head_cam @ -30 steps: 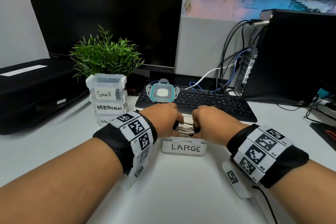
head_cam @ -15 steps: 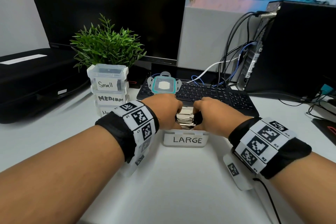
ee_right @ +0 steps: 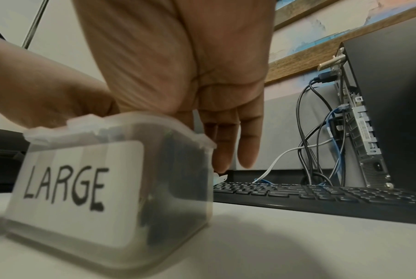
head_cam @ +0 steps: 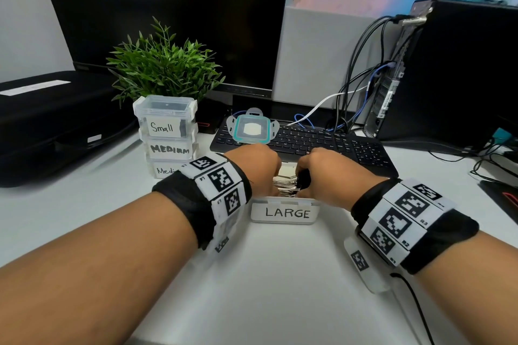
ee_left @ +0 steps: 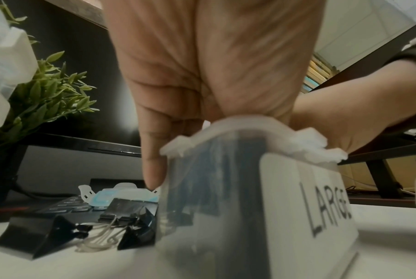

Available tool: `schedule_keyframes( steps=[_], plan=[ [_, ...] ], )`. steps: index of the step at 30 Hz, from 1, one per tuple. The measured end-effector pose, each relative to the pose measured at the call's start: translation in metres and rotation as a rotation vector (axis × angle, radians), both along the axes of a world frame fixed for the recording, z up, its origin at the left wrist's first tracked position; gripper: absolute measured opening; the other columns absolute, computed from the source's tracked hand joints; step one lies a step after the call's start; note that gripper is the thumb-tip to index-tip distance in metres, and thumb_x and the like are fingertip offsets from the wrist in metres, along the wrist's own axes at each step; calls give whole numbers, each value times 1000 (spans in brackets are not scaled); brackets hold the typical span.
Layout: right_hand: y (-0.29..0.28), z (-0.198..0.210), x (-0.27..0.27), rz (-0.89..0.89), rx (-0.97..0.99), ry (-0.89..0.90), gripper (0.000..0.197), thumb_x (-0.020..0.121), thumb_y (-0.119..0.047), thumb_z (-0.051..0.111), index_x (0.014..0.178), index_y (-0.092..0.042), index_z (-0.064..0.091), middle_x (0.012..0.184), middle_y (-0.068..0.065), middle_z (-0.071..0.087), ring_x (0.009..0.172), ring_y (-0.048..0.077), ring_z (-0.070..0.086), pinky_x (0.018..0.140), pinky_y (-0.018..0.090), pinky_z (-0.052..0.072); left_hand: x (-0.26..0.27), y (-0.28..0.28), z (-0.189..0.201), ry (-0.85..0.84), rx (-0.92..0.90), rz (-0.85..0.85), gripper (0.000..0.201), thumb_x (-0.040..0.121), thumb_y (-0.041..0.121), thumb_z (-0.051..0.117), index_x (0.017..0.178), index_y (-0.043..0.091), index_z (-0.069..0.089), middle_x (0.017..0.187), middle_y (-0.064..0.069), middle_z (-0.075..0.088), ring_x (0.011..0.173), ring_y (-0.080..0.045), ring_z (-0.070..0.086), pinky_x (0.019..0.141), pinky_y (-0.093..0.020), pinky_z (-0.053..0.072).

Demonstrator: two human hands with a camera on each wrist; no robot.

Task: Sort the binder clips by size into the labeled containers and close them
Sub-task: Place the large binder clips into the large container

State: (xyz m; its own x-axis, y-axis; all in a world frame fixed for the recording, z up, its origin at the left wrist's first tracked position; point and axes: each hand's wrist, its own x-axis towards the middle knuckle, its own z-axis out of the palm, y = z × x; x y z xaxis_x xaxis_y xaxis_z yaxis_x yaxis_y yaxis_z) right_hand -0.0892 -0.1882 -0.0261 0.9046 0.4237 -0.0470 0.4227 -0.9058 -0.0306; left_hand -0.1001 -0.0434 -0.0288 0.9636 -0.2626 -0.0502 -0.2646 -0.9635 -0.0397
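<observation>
The clear LARGE container (head_cam: 284,213) stands open on the white desk, heaped with black and silver binder clips (head_cam: 286,189). My left hand (head_cam: 260,168) holds its left side, one finger (ee_left: 154,166) running down the outer wall. My right hand (head_cam: 330,171) holds the right side, its fingers (ee_right: 248,147) hanging down outside the wall (ee_right: 190,169). Both thumbs lie over the top of the clips. Several loose black clips (ee_left: 35,234) lie on the desk just left of the container. Its teal-rimmed lid (head_cam: 252,129) rests on the keyboard behind.
Closed Small and Medium containers (head_cam: 165,127) are stacked at the left, in front of a green plant (head_cam: 162,64). A black keyboard (head_cam: 322,143), a monitor (head_cam: 168,8) and a computer tower with cables (head_cam: 462,78) stand behind. A black case (head_cam: 50,120) lies far left.
Both hands stay on the LARGE container, with only slight shifts. The head view has moved a little closer and upward.
</observation>
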Motion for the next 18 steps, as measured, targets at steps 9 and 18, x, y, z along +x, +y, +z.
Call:
schedule_keyframes(
  steps=[9, 18],
  plan=[
    [1, -1, 1, -18, -3, 10, 34, 81, -32, 71, 112, -20, 65, 111, 3, 54, 102, 23, 56, 87, 34, 49, 1, 0, -4, -11, -12, -5, 38, 88, 37, 60, 123, 22, 58, 116, -3, 58, 106, -22, 56, 86, -31, 47],
    [1, -1, 2, -25, -5, 12, 34, 81, -32, 70, 113, -22, 65, 112, 3, 55, 101, 22, 57, 85, 31, 49, 4, 10, -4, 34, -145, -6, 43, 84, 42, 64, 124, 27, 57, 109, 4, 56, 102, -15, 54, 81, -24, 42]
  ],
)
